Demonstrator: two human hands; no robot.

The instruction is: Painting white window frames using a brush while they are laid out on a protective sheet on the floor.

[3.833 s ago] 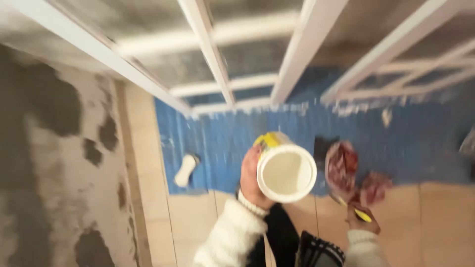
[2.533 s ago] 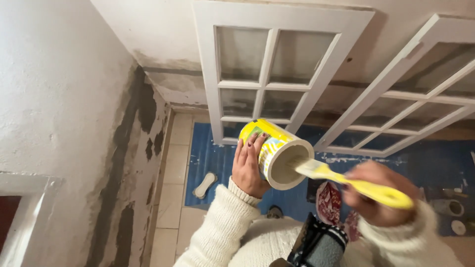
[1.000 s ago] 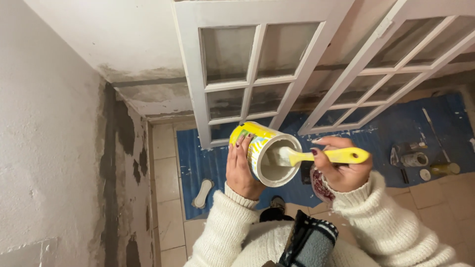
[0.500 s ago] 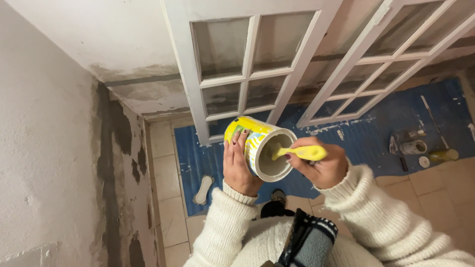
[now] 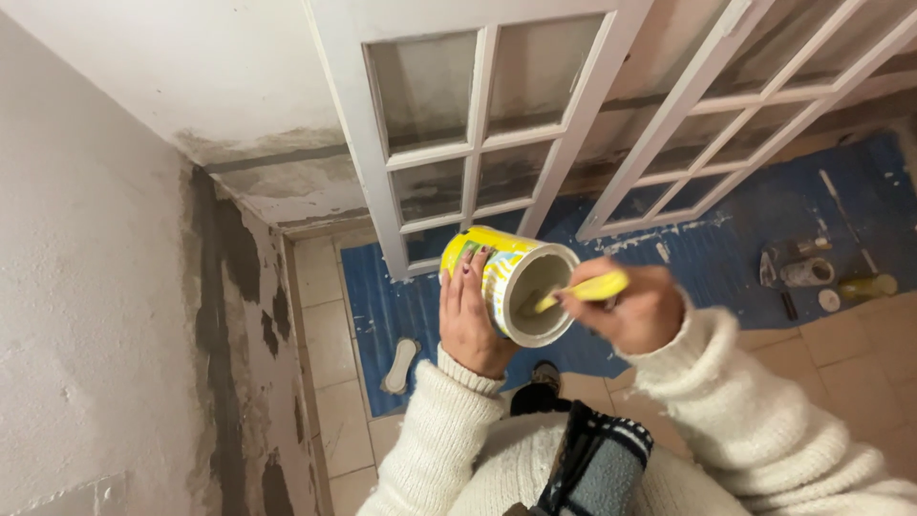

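My left hand point(image 5: 470, 311) grips the side of a yellow tub of white filler point(image 5: 511, 277), tilted with its open mouth toward my right. My right hand point(image 5: 638, 308) holds a yellow-handled putty knife point(image 5: 585, 290) whose blade is dipped inside the tub. Both arms wear a cream knitted sweater. The tub is held in the air in front of my chest, above the floor.
Two white glazed door frames point(image 5: 478, 124) lean against the wall ahead. A blue sheet point(image 5: 726, 258) covers the tiled floor below them, with small cans and tools point(image 5: 807, 272) at right and a white object point(image 5: 399, 366) at left. A patchy plastered wall point(image 5: 105, 287) stands at left.
The view swung from the floor up to the doors. My right hand brought the putty knife to the tub and pushed its blade deeper inside.
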